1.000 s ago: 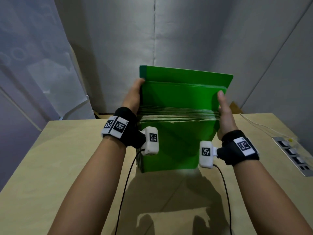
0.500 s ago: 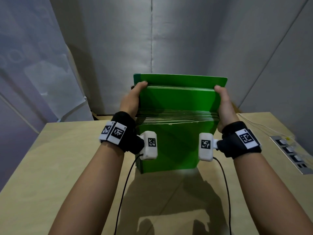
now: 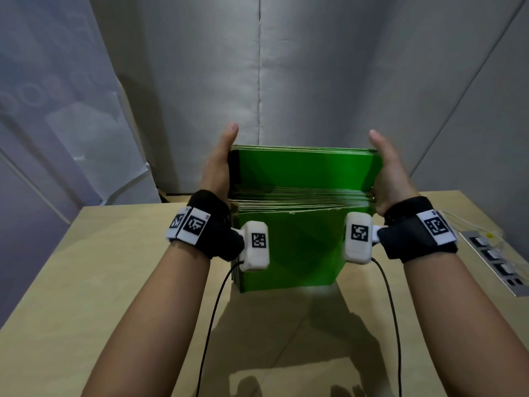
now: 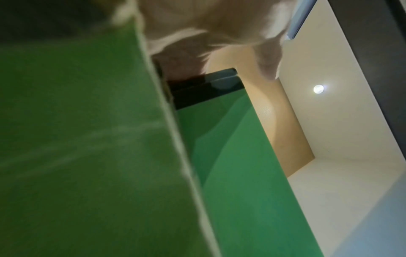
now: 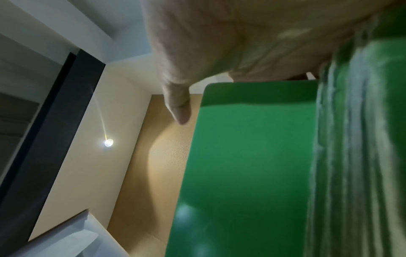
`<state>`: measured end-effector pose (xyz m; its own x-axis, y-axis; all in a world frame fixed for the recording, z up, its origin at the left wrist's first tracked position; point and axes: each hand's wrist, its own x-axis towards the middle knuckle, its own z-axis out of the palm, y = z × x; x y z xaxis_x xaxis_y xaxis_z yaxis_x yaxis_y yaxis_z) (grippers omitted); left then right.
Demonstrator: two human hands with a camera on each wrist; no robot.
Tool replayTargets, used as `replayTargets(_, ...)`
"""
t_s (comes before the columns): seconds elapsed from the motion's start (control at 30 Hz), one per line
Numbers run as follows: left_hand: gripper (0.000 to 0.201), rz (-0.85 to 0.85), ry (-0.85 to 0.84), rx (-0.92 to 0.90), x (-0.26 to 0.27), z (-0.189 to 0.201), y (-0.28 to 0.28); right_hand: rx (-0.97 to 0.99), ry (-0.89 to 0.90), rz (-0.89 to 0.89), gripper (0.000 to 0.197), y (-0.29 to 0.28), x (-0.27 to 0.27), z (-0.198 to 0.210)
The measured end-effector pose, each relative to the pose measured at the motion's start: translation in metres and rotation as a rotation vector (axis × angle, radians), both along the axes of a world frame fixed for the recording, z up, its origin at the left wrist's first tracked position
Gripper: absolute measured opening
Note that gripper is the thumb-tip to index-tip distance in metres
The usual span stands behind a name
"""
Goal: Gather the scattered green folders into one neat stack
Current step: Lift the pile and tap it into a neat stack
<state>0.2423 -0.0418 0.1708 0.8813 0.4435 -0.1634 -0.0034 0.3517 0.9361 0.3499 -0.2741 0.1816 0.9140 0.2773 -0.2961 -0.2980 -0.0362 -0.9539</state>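
A thick bundle of green folders (image 3: 286,245) stands on its lower edge on the wooden table (image 3: 86,282), tops level. My left hand (image 3: 219,164) presses flat against the bundle's left side with its thumb straight up. My right hand (image 3: 389,173) presses the right side the same way. The fingers of both hands are hidden behind the bundle. In the left wrist view the left hand (image 4: 208,20) lies against the folders (image 4: 230,156). In the right wrist view the right hand (image 5: 219,34) lies on the folders (image 5: 241,147), whose layered edges show at the right.
A power strip (image 3: 492,253) is set into the table at the right edge. Grey wall panels (image 3: 315,81) stand close behind the table. Two black cables (image 3: 211,325) hang from the wrist cameras over the near part of the table.
The taller back folders have dropped level with the others, so the bundle's top is even. Both thumbs have lifted off the top folder and now point straight up.
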Motion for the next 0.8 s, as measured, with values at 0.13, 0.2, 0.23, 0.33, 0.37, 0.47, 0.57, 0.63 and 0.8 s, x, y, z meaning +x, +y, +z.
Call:
replayTargets(0.13, 0.080, 0.085, 0.092, 0.017, 0.008, 0.001, -0.004, -0.047, 0.022, -0.005, 0.084, -0.001, 0.003, -0.011)
replayTargets(0.2, 0.077, 0.090, 0.089, 0.047, 0.010, 0.001, -0.004, -0.019, -0.005, -0.038, 0.095, -0.003, 0.003, -0.015)
replayTargets(0.23, 0.077, 0.074, 0.072, 0.075, 0.010, -0.001, -0.001, -0.012, -0.033, -0.039, 0.092, -0.001, -0.004, -0.012)
replayTargets(0.33, 0.088, -0.068, -0.037, 0.160, 0.001, -0.013, 0.007, -0.030, -0.071, -0.008, 0.060, 0.000, -0.018, -0.007)
replayTargets(0.37, 0.092, -0.108, -0.067, 0.154, -0.005, -0.020, 0.009, -0.012, -0.062, -0.010, 0.041, 0.000, -0.023, -0.005)
replayTargets(0.47, 0.089, -0.161, -0.067, 0.173, -0.017, -0.044, 0.011, 0.073, -0.063, 0.001, 0.034, 0.001, -0.027, -0.005)
replayTargets(0.57, 0.072, -0.060, -0.152, 0.060, -0.021, -0.057, 0.000, 0.215, -0.052, 0.019, 0.082, -0.006, -0.021, -0.024)
replayTargets(0.63, 0.083, 0.003, -0.195, 0.014, -0.021, -0.066, -0.003, 0.296, -0.006, -0.026, 0.108, -0.015, -0.016, -0.045)
replayTargets(0.8, 0.105, 0.008, -0.150, 0.185, -0.017, -0.087, 0.005, 0.327, -0.039, -0.066, 0.064, -0.011, -0.030, -0.088)
